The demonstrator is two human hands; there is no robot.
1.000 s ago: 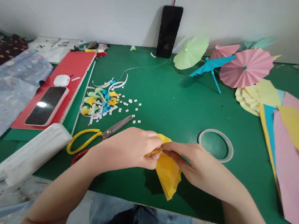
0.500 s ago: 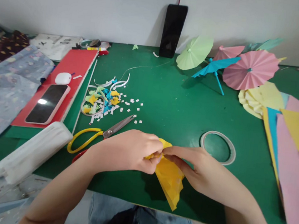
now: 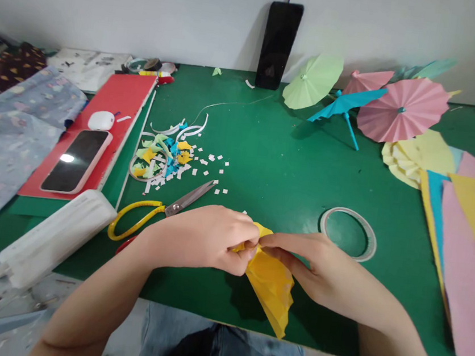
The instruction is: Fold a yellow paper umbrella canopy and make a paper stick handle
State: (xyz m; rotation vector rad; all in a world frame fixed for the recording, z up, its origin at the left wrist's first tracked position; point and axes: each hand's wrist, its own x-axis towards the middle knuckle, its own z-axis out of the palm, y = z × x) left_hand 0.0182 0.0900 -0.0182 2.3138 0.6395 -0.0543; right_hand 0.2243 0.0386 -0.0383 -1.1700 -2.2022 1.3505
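Yellow paper (image 3: pixel 270 287) now hangs nearer the table edge (image 3: pixel 188 309); I see left hand (image 3: pixel 217 238) clenched on it, right hand (image 3: pixel 317 264) pinching it; hard tugging could tear it.

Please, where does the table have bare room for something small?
Mostly bare: the middle of the green table, between the paper scraps, white ring, yellow paper and upright phone. A narrower patch separates the ring from the coloured sheets. Crowded: the left, around the scissors, and the back right, with paper umbrellas.
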